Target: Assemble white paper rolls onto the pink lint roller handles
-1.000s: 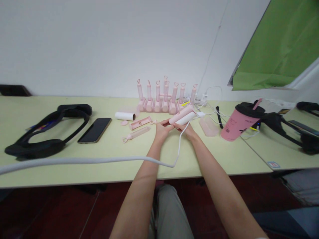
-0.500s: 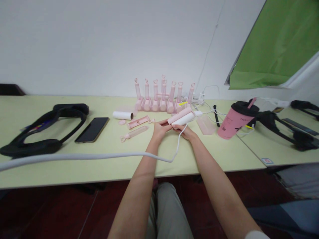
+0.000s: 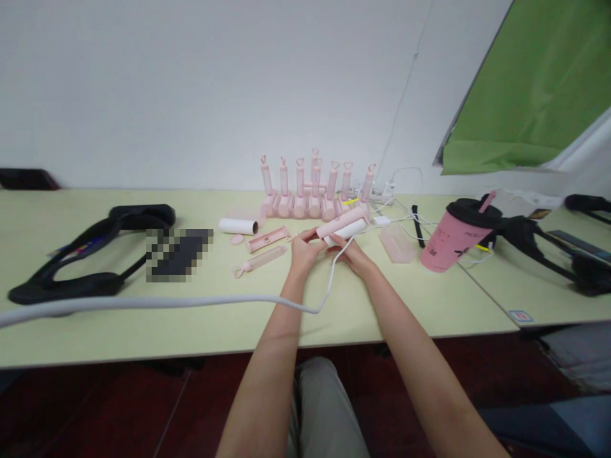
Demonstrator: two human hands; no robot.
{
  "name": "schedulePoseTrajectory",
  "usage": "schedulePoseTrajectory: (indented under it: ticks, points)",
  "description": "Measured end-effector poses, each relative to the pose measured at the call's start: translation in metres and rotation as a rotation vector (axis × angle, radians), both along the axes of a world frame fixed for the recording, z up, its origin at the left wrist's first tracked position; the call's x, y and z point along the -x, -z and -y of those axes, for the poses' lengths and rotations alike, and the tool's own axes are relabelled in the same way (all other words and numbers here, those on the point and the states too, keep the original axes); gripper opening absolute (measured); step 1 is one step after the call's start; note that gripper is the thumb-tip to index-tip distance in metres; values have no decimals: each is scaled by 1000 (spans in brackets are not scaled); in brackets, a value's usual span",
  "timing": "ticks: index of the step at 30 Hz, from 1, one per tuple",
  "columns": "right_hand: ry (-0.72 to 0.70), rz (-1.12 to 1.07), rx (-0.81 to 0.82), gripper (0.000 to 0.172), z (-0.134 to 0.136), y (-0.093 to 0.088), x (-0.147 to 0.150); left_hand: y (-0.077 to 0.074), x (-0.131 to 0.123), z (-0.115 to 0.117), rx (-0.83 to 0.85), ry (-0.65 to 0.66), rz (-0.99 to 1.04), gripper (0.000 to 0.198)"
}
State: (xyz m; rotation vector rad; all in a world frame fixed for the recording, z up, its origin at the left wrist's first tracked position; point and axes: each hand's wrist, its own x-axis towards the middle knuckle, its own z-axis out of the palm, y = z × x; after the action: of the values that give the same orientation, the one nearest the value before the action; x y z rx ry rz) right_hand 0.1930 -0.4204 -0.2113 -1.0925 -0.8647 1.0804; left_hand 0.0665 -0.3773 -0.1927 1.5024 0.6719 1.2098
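Note:
Both hands are closed around a pink-and-white piece made of a pink tube-like part (image 3: pixel 341 222) lying along a white cylinder (image 3: pixel 347 233). My left hand (image 3: pixel 304 250) grips its lower left end, and my right hand (image 3: pixel 352 254) holds it from below near the white cylinder. Fingertips on the far side are hidden. To the left lie an open pink trough-shaped shell (image 3: pixel 268 239), a clear tube with a heart-shaped loop (image 3: pixel 260 261), a pink disc (image 3: pixel 236 239) and a white hollow tube (image 3: pixel 237 226).
Behind my hands stands a row of several pink tubes with heart loops (image 3: pixel 300 178). A translucent pink box (image 3: pixel 398 244), a pink cup (image 3: pixel 443 245) and white cables (image 3: pixel 405 219) are at right. A grey cable (image 3: pixel 191 302) crosses in front. A black headset (image 3: pixel 71 289) lies at left.
The pink-and-white piece has shifted slightly left relative to the things around it, still in both hands. The whole view has also moved a little.

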Motion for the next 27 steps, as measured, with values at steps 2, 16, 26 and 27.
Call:
schedulePoseTrajectory:
  ticks: [2,16,26,27]
  points:
    - [62,-101,-57,48,-2,-3,7,-3,-1,3,-113,-83,-26,37]
    - [152,-318,-115,41,-15,7,1,10,-12,8,-427,-193,-318,50]
    - [15,-193,11,49,-6,6,-13,4,-8,8,-258,-73,-234,28]
    - [21,-180,0,50,-5,6,-13,2,-6,9,-248,-67,-226,25]
